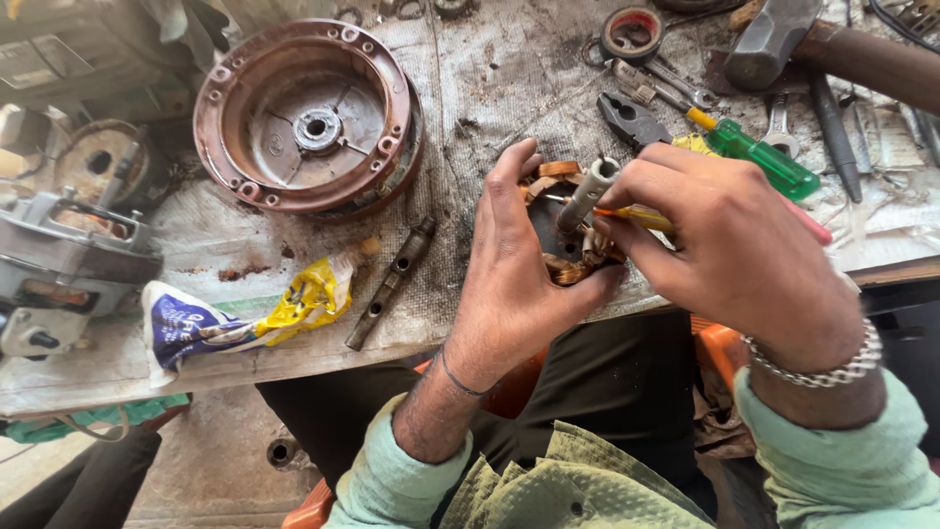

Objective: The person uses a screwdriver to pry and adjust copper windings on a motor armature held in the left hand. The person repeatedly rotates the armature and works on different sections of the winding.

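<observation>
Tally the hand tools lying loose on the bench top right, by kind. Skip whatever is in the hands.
Hammer: 1
Green-handled screwdriver: 1
Pliers: 1
Open-ended spanner: 1
Tape roll: 1
Total: 5
More slim metal tools lie near the spanner, but their kind is too unclear to count.

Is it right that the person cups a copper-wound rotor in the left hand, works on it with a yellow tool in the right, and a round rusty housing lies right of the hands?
Not quite. In the head view the rusty housing lies left of the hands, not right. The rest holds: the left hand cups the rotor, and the right hand holds the yellow tool.
</observation>
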### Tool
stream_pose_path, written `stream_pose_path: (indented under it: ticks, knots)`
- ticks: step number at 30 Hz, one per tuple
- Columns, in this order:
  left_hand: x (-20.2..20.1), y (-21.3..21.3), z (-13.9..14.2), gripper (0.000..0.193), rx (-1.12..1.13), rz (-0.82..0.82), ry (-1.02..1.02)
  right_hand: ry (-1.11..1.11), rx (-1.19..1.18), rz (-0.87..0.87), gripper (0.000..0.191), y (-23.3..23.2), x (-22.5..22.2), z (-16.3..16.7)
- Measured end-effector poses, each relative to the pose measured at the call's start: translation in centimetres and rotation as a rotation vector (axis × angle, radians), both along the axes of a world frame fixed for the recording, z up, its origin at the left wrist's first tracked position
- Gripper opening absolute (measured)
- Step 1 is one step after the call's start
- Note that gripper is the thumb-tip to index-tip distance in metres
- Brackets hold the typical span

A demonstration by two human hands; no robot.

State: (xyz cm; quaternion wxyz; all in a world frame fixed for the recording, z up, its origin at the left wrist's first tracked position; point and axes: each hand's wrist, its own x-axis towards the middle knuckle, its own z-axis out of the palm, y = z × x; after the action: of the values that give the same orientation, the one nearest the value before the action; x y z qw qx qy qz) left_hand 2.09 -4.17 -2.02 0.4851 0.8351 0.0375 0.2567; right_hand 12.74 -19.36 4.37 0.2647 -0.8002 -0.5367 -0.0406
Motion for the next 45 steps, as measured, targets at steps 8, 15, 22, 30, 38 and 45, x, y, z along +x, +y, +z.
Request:
stream_pose_path:
  ticks: [8,15,22,30,38,45]
  knots:
    - [0.0,0.0,-0.1,0.119,-0.03,-0.009,0.031,-0.007,-0.07,-0.022,0.026,-1.2,0.7,1.0]
    - [0.0,-0.1,0.2,0.107,-0.013,0.001,0.08,-0.008,-0.063,-0.064,0.023,-0.9,0.9,0.4]
    - [0.2,0.0,0.1,0.089,0.075,0.015,-0.009,0.0,-0.008,-0.022,0.022,-0.3,0.6,0.0]
    - [0.3,-0.2,-0.5,0.088,0.157,0.048,-0.004,-0.051,0.019,-0.078,0.018,0.5,-0.7,-0.2]
    - [0.3,-0.5,-0.1,0.088,0.143,0.06,-0.006,-0.047,-0.016,-0.1,0.018,0.2,-1.1,0.4]
    - [0.2,-0.8,0.6,0.102,0.24,0.152,0.191,-0.032,0.005,-0.14,0.018,-2.2,-0.5,1.7]
